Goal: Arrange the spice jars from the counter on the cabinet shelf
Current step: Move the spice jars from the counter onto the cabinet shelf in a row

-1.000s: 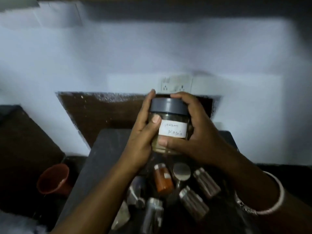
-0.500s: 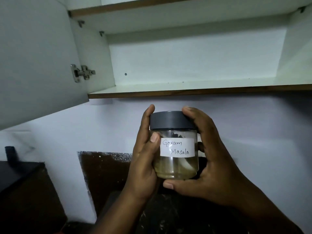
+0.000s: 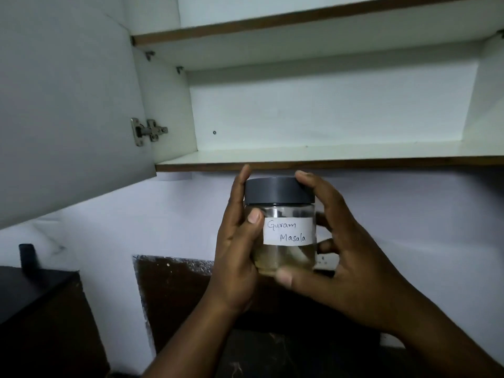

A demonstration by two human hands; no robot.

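Observation:
A clear spice jar (image 3: 283,257) with a grey lid and a white label reading "Garam Masala" is held upright between both hands, just below the front edge of the cabinet shelf (image 3: 313,155). My left hand (image 3: 237,249) grips its left side, thumb on the glass by the label. My right hand (image 3: 343,255) grips the right side, forefinger on the lid and thumb under the base. The white shelf above holds nothing that I can see. The other jars on the counter are out of view.
The cabinet door (image 3: 68,105) stands open at the left on a metal hinge (image 3: 147,130). A second shelf (image 3: 300,25) runs above. A dark unit (image 3: 35,309) sits low at the left, and a brown patch (image 3: 174,293) marks the white wall behind.
My view has tilted up from the counter with its several jars to the open cabinet. Both hands have raised the jar until its lid is just under the shelf edge.

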